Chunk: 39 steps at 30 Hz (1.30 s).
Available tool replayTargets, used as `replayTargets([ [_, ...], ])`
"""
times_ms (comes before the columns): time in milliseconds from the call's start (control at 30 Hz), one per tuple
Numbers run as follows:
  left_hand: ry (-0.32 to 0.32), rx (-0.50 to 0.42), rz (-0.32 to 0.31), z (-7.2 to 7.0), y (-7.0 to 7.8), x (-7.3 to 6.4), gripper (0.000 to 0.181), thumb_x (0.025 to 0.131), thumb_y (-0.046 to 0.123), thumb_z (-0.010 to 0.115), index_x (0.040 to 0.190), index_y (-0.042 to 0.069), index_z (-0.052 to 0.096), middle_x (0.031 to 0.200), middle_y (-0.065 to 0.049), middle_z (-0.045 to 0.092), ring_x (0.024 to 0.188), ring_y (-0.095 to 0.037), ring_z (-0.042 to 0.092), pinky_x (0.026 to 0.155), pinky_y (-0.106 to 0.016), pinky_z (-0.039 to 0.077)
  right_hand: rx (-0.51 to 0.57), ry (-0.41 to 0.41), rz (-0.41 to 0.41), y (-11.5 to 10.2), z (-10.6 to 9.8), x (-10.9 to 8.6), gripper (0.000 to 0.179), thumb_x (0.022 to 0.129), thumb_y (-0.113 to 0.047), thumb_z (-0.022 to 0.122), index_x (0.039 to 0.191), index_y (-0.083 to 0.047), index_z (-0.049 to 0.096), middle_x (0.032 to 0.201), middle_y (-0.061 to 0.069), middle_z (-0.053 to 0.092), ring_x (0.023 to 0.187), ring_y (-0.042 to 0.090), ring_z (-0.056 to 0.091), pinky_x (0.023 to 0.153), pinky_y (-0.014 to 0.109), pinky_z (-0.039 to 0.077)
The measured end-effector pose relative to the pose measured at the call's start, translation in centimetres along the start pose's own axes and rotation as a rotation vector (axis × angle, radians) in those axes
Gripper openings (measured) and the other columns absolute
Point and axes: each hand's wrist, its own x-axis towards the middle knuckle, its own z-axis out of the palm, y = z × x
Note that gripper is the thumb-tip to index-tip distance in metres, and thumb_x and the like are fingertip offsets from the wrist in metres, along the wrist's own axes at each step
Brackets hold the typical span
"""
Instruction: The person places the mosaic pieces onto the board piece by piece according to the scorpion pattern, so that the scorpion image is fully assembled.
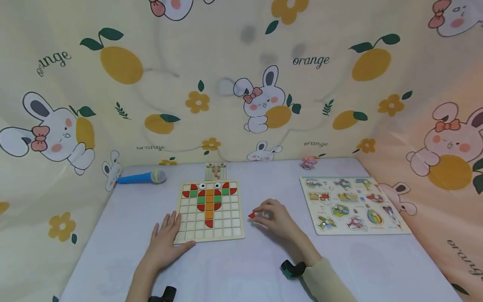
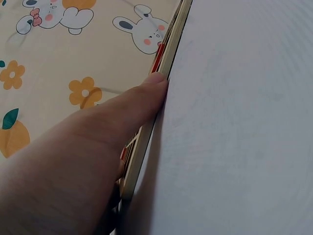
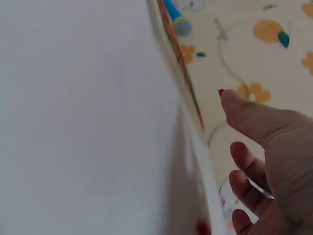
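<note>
A wooden grid board (image 1: 231, 221) bears red, green and orange tiles and two round eye pieces (image 1: 202, 186), laid out as a long-tailed figure with lobster-like claws. My left hand (image 1: 164, 243) rests at its lower left corner, fingers extended along the left side; in the left wrist view the thumb (image 2: 154, 83) lies against the board's edge. Right of the board, my right hand (image 1: 277, 218) pinches a small red tile (image 1: 251, 215) between thumb and forefinger. Only a sliver of that tile shows past the thumb in the right wrist view.
A pattern card (image 1: 221, 172) lies just behind the board. The blue toy microphone (image 1: 137, 178) is at the back left. To the right lies a picture puzzle board (image 1: 354, 230), with a small pink figurine (image 1: 308, 162) behind it. A printed cloth hangs behind the table.
</note>
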Motion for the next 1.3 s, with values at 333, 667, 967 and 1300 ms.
replayTargets([
  [333, 0.009, -0.007, -0.001, 0.0, -0.1, -0.2, 0.120, 0.087, 0.075, 0.069, 0.167, 0.000, 0.021, 0.175, -0.022, 0.013, 0.164, -0.044, 0.002, 0.128, -0.070, -0.004, 0.035, -0.094, 0.054, -4.0, 3.8, 3.8, 0.022, 0.092, -0.026, 0.085, 0.111, -0.016, 0.083, 0.109, 0.000, 0.070, 0.100, 0.018, 0.059, 0.085, 0.035, 0.050],
  [667, 0.008, -0.012, 0.013, 0.0, -0.1, -0.3, 0.118, 0.088, 0.075, 0.067, 0.167, 0.000, 0.021, 0.176, -0.022, 0.012, 0.163, -0.045, 0.002, 0.128, -0.069, -0.003, -0.034, -0.214, -0.020, -5.0, 7.3, 4.8, 0.021, 0.093, -0.033, 0.084, 0.111, -0.023, 0.084, 0.108, -0.004, 0.069, 0.106, 0.017, 0.056, 0.088, 0.041, 0.038],
  [967, 0.030, 0.000, 0.035, -0.2, -0.4, 0.2, 0.118, 0.088, 0.075, 0.067, 0.167, -0.001, 0.025, 0.175, -0.025, 0.016, 0.163, -0.046, 0.005, 0.127, -0.072, 0.000, -0.042, -0.167, -0.045, -5.3, 7.7, 4.6, 0.015, 0.097, -0.032, 0.080, 0.111, -0.028, 0.084, 0.108, -0.005, 0.066, 0.104, 0.016, 0.050, 0.086, 0.042, 0.031],
  [1300, 0.014, -0.010, 0.024, -0.4, -0.1, -0.1, 0.117, 0.088, 0.073, 0.070, 0.166, -0.002, 0.025, 0.175, -0.024, 0.015, 0.163, -0.047, 0.005, 0.127, -0.071, -0.001, -0.005, -0.147, 0.010, -5.7, 8.0, 3.8, 0.012, 0.098, -0.029, 0.079, 0.107, -0.025, 0.086, 0.110, -0.002, 0.064, 0.107, 0.019, 0.049, 0.089, 0.045, 0.029],
])
